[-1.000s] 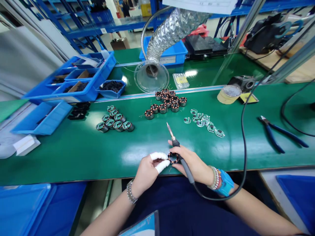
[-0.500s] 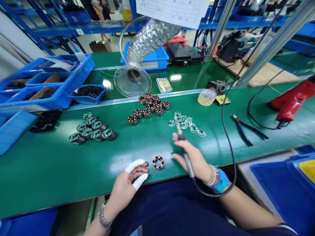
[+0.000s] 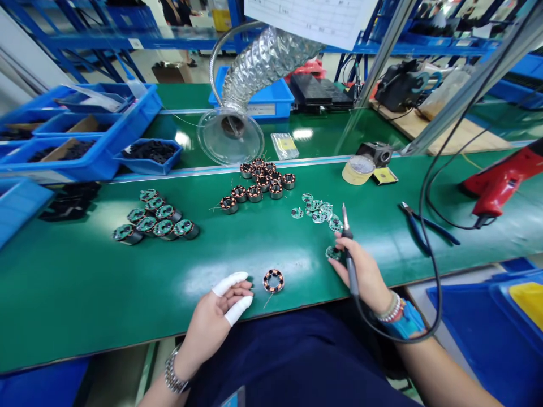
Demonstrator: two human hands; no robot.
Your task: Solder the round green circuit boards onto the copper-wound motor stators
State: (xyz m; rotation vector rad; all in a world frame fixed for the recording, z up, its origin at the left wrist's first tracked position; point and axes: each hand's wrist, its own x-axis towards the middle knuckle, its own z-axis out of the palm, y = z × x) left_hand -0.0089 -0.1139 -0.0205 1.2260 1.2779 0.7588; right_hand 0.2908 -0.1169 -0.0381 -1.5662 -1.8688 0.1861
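Observation:
My left hand [image 3: 224, 305], with white covers on thumb and forefinger, rests by the near edge, fingers apart and holding nothing. Just right of it lies a copper-wound ring [image 3: 273, 281] with a loose wire. In my right hand [image 3: 365, 268] is a soldering iron [image 3: 348, 249], its tip pointing up and away. The fingertips of that hand also touch a round green circuit board [image 3: 333, 253]. Beyond it is a loose group of such boards [image 3: 318, 210]. Several copper-wound rings [image 3: 254, 194] stand farther back, and board-topped ones [image 3: 164, 228] stand at left.
A clear funnel [image 3: 231, 135] on a silver duct hangs over the back of the bench. Cutters [image 3: 418, 223], a red tool [image 3: 500, 183] and a round tin [image 3: 358, 169] are at right. Blue bins [image 3: 97, 161] stand at left. The iron's black cable loops past my right wrist.
My right hand has moved right with the soldering iron, and a circuit board is now at its fingertips. My left hand has hardly moved. The view has shifted slightly.

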